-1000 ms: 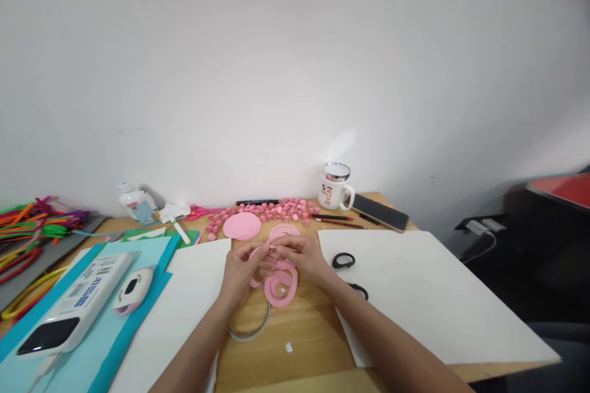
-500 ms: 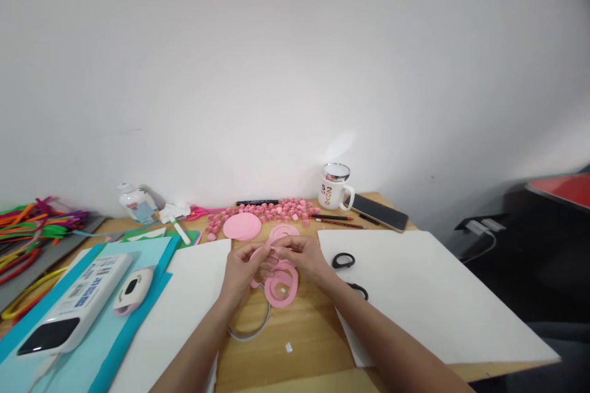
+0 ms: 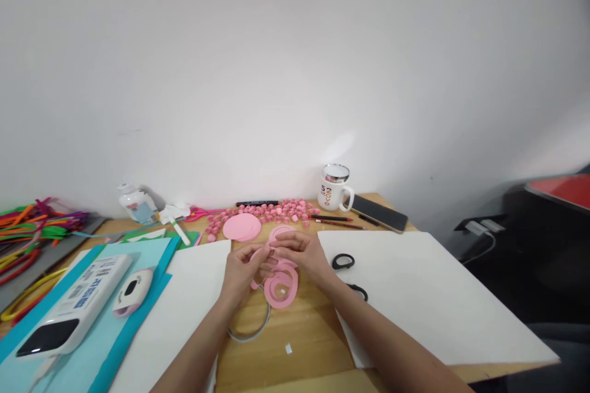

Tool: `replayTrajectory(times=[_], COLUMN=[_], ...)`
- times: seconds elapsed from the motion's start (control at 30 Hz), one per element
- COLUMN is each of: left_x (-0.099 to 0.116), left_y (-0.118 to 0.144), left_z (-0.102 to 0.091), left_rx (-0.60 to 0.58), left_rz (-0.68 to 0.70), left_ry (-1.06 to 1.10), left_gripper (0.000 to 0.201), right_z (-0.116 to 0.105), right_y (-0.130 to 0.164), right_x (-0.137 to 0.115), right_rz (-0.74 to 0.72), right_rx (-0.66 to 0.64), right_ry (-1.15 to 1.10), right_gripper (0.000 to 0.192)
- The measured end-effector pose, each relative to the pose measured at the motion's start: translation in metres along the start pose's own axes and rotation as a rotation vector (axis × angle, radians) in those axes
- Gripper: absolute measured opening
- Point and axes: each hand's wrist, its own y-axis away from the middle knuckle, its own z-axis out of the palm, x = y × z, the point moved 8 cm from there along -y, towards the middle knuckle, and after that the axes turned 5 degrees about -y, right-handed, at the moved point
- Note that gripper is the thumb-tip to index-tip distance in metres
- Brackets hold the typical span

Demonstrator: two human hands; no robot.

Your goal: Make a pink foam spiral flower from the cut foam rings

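While both hands meet above the middle of the wooden table (image 3: pixel 304 338), the left hand (image 3: pixel 242 270) and the right hand (image 3: pixel 299 253) pinch a pink paper strip (image 3: pixel 270 250) between their fingertips, both closed on it. Its lower coils, a pink spiral (image 3: pixel 280 285), rest on the table just below the hands. Behind them lie a pink disc (image 3: pixel 242 226) and a scatter of small pink rolls (image 3: pixel 276 209) along the wall. A white mug (image 3: pixel 332 188) stands at the back, a phone (image 3: pixel 380 212) just beside it on the right, with pencils (image 3: pixel 334 220) in front. White sheets lie on either side: one (image 3: pixel 424 288) under the right forearm, another (image 3: pixel 184 295) under the left. Scissors (image 3: pixel 348 270) lie partly on the right sheet, near the right wrist. Farther left, a power bank (image 3: pixel 78 304) and a small white device (image 3: pixel 131 290) sit on blue paper (image 3: pixel 120 338). Coloured pipe cleaners (image 3: pixel 32 227) are heaped at the far left edge. A grey band (image 3: pixel 253 328) curves beside the left wrist.
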Motion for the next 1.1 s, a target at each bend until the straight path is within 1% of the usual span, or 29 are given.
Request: replayTrajectory(times=[0.17, 0.3, 0.47, 0.8, 1.1], left_x=[-0.0037, -0.0059, -0.0028, -0.0045, -0.0024], left_y=[-0.0017, -0.0023, -0.0014, 0.0001, -0.0014], left_z=[-0.0011, -0.0015, -0.0002, -0.0013, -0.0026], left_rx=[0.004, 0.014, 0.010, 0.026, 0.031], left_rz=[-0.018, -0.025, -0.003, -0.019, -0.007], left_ry=[-0.031, -0.027, 0.006, -0.001, -0.049], left_gripper=[0.031, 0.031, 0.029, 0.029, 0.026], right_z=[0.0004, -0.0021, -0.0030, -0.0038, -0.0051], right_y=[0.0003, -0.0006, -0.0021, -0.0025, -0.0017], right_x=[-0.0008, 0.0008, 0.0017, 0.0011, -0.0008], right_rz=[0.004, 0.004, 0.008, -0.001, 0.003], right_rx=[0.001, 0.025, 0.034, 0.022, 0.049], right_ry=[0.014, 0.004, -0.012, 0.015, 0.029], right_gripper=[0.039, 0.036, 0.035, 0.038, 0.041])
